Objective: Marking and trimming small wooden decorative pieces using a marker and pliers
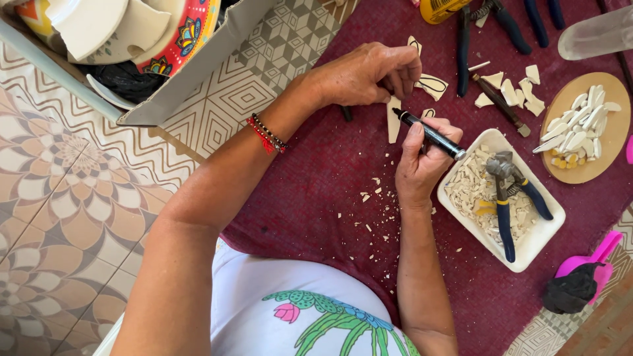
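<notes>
Right hand (425, 165) grips a black marker (430, 134), fingers (415, 135) closed round its barrel, tip on a narrow white ceramic shard (393, 122). Left hand (369, 72) pins the shard's upper end to the maroon counter (316, 184), fingers curled down onto it. Just right of the marker hand: white tray (547, 234) of chips with blue-handled nippers (508, 198).

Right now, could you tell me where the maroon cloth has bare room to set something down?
Barest patch: maroon cloth between the left forearm and right hand, lightly chip-strewn. Another strip lies below the white rectangular tray. Crowded: around the round wooden board, the pliers at top, and the left hand.
</notes>
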